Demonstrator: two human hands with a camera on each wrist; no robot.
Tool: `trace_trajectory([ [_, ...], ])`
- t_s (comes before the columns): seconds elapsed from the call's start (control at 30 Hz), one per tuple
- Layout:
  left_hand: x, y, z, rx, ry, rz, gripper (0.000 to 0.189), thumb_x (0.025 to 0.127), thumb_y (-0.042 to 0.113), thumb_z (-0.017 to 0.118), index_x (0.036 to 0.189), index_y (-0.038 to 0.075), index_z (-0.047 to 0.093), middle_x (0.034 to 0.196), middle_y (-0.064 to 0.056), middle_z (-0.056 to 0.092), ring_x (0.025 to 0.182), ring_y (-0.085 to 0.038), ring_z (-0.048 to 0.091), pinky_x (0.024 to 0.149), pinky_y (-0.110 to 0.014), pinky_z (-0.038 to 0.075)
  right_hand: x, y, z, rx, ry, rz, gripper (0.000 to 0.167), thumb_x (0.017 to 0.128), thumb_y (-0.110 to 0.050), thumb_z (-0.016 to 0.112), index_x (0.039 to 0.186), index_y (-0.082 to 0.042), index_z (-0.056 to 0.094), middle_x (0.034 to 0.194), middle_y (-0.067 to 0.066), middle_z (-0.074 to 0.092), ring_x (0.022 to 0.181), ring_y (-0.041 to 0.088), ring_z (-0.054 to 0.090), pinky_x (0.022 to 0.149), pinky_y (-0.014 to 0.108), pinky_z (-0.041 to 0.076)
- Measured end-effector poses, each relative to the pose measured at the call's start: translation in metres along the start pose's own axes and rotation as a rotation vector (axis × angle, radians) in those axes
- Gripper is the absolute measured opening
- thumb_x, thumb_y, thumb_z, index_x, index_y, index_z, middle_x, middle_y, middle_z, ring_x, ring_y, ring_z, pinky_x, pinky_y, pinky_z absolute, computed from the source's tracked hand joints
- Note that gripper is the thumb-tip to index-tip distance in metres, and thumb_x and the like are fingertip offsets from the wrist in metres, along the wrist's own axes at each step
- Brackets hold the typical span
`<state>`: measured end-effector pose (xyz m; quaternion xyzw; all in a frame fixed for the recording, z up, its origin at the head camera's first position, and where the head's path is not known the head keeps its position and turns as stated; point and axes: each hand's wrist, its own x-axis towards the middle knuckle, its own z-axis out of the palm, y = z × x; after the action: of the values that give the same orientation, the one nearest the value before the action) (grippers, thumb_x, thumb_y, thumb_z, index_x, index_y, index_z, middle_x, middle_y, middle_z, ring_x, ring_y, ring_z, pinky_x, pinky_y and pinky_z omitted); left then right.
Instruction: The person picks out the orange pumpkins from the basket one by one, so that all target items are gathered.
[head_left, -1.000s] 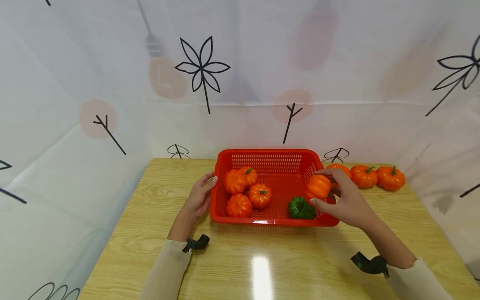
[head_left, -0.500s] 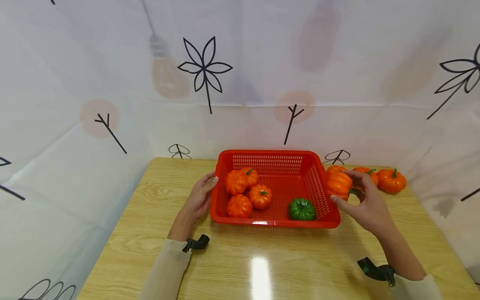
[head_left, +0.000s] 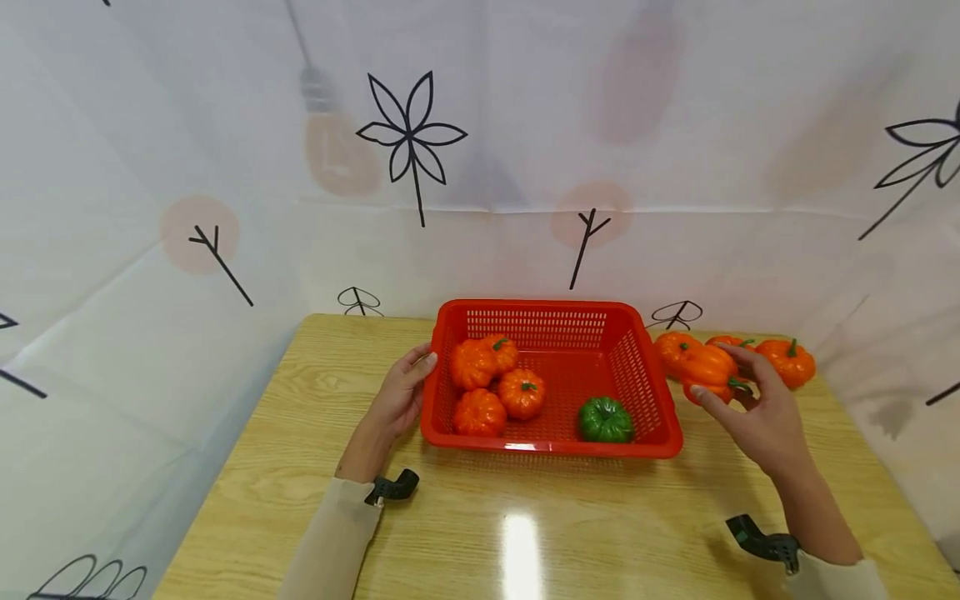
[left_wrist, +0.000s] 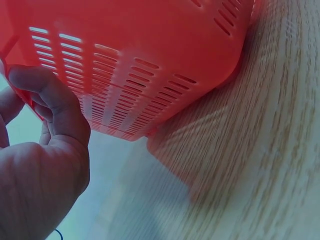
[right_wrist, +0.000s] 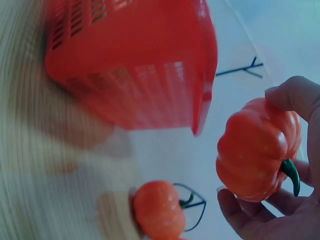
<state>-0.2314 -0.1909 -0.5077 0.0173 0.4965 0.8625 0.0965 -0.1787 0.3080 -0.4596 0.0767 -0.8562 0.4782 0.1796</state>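
Big shift since a second ago: right hand (head_left: 763,412) now off past the right rim of a slotted red plastic basket (head_left: 540,447), and along with it a glossy orange, deeply ribbed pumpkin (right_wrist: 250,150) with a curved green stem, right of centre in the head view and seemingly in the air. Left hand (head_left: 397,396) in pretty much the same spot.

Grip-wise: thumb on one side of that pumpkin, fingers curled round the other, stem turned towards the palm. Over on the left, fingers hooked round the basket's left rim, holding on.

Probably light, going by the shiny moulded look, and likely stiff enough not to squash much. Might be slippery with that gloss, though. Best to take hold across the widest part, fingertips in the grooves, and leave the stem alone; could well be the fragile bit.

Further out: four small glossy orange pumpkins (head_left: 480,414) bunched in the basket's left half, plus a shiny dark green ribbed pumpkin (head_left: 605,420) near its lower right corner. Towards the right of the frame, three more orange pumpkins (head_left: 787,363) in a row, partly hidden. Underneath, a pale wood-grain table (head_left: 450,525). Across the top, a white cloth backdrop (head_left: 517,175) with black line-drawn plants.
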Motion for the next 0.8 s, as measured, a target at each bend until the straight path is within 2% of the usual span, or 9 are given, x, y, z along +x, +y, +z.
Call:
trace_trajectory([
  [0.1,0.0,0.0,0.0,0.005,-0.007,0.004,0.037,0.111,0.014,0.057,0.145,0.004,0.046,0.124,-0.007,0.066,0.106,-0.014,0.071,0.091,-0.028,0.062,0.001,0.009,-0.001,-0.027,0.003,-0.021,0.071,0.09,-0.002,0.083,0.152,-0.002,0.05,0.136,-0.013,0.051,0.114,0.0,0.05,0.088,0.0,0.042],
  [0.3,0.0,0.0,0.0,0.004,-0.005,0.002,0.037,0.111,0.014,0.057,0.145,0.005,0.046,0.125,-0.007,0.065,0.105,-0.014,0.071,0.091,-0.029,0.062,0.004,0.026,-0.002,-0.165,-0.005,-0.12,0.075,0.081,0.002,0.088,0.148,0.002,0.054,0.138,0.018,0.055,0.109,-0.007,0.045,0.085,-0.001,0.036],
  [0.4,-0.001,0.001,0.001,0.004,-0.002,0.001,0.036,0.111,0.014,0.057,0.145,0.004,0.046,0.124,-0.007,0.065,0.104,-0.014,0.072,0.09,-0.029,0.063,0.005,0.033,-0.002,-0.22,-0.036,-0.144,0.075,0.078,0.001,0.09,0.146,0.002,0.057,0.138,0.024,0.056,0.113,0.005,0.047,0.085,0.0,0.033],
  [0.5,-0.001,0.001,0.001,0.008,-0.005,-0.001,0.037,0.111,0.014,0.057,0.145,0.004,0.046,0.124,-0.007,0.065,0.104,-0.014,0.072,0.09,-0.03,0.063,0.003,0.037,-0.001,-0.256,-0.058,-0.161,0.074,0.076,0.002,0.09,0.144,0.002,0.058,0.136,0.028,0.053,0.116,0.029,0.05,0.085,0.006,0.031],
  [0.57,-0.001,0.001,0.001,0.011,-0.007,-0.002,0.039,0.111,0.015,0.058,0.146,0.003,0.046,0.124,-0.007,0.066,0.104,-0.014,0.072,0.09,-0.03,0.063,0.002,0.037,0.0,-0.265,-0.07,-0.156,0.073,0.076,0.002,0.088,0.143,0.003,0.058,0.137,0.03,0.048,0.118,0.042,0.047,0.093,0.021,0.038],
  [0.63,-0.001,0.001,0.002,0.012,-0.009,-0.003,0.04,0.111,0.014,0.057,0.147,0.003,0.045,0.125,-0.008,0.065,0.105,-0.015,0.072,0.091,-0.03,0.063,0.001,0.037,0.001,-0.258,-0.083,-0.144,0.072,0.077,0.004,0.086,0.143,0.003,0.057,0.138,0.032,0.042,0.122,0.049,0.042,0.1,0.043,0.043],
  [0.7,-0.002,0.002,0.002,0.016,-0.007,-0.001,0.04,0.111,0.014,0.057,0.148,0.003,0.044,0.126,-0.008,0.065,0.105,-0.015,0.072,0.091,-0.03,0.063,0.001,0.036,0.003,-0.246,-0.098,-0.135,0.071,0.076,0.005,0.084,0.142,0.004,0.057,0.139,0.034,0.037,0.126,0.051,0.037,0.097,0.065,0.039],
  [0.73,-0.002,0.002,0.002,0.015,-0.005,0.0,0.04,0.111,0.013,0.057,0.148,0.003,0.044,0.126,-0.008,0.065,0.105,-0.015,0.072,0.091,-0.03,0.063,0.001,0.037,0.004,-0.24,-0.105,-0.133,0.071,0.076,0.006,0.084,0.142,0.004,0.057,0.139,0.034,0.035,0.127,0.051,0.036,0.095,0.072,0.036],
  [0.8,-0.002,0.002,0.002,0.014,0.0,-0.001,0.039,0.111,0.013,0.056,0.148,0.003,0.044,0.126,-0.009,0.065,0.105,-0.015,0.072,0.09,-0.03,0.063,0.001,0.039,0.005,-0.232,-0.114,-0.134,0.071,0.076,0.007,0.083,0.141,0.004,0.057,0.14,0.035,0.033,0.127,0.051,0.035,0.095,0.074,0.035],
])
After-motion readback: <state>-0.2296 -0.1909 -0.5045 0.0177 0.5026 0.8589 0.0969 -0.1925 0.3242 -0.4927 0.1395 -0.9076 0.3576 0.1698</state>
